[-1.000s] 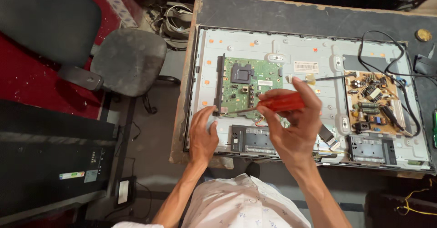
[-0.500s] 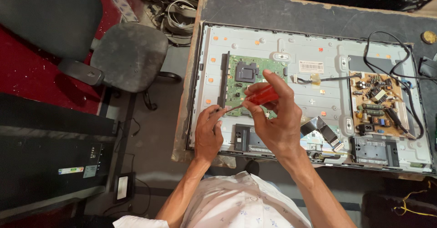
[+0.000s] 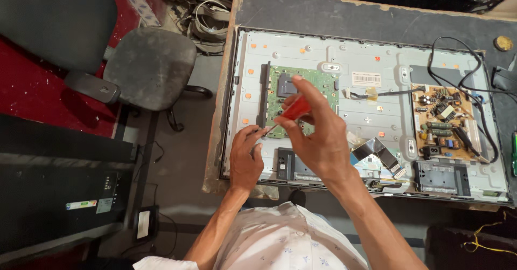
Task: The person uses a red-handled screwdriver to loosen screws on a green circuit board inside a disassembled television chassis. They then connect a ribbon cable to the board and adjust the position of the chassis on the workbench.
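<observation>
right hand [image 3: 318, 140]: fingers clamped round the red handle of a screwdriver [image 3: 293, 110], thumb and index pinching near the top, rest wrapped lower.
screwdriver: slim metal shaft slants down-left, tip at the lower left corner of the green circuit board [image 3: 301, 95]; looks light and stiff, smooth plastic handle, probably a bit slippery, best held at the handle and not the shaft.
left hand [image 3: 245, 159]: fingers curled together at the shaft tip, seems to steady it or pinch a tiny screw; cannot tell if anything is held, too small.
green circuit board: flat on the grey metal back panel [image 3: 371, 119] of an opened flat screen, left of centre; thin, rigid, fragile by the look, take by edges only, keep off the components.
brown power board [image 3: 444, 122]: right side of panel, bulky parts, black cable [image 3: 458, 65] looping over it.
flat ribbon cables [image 3: 377, 151]: just right of the right hand, soft, easy to crease.
desk [image 3: 350, 14]: dark top, carries the panel.
office chair [image 3: 145, 68]: left on the floor, well apart.
</observation>
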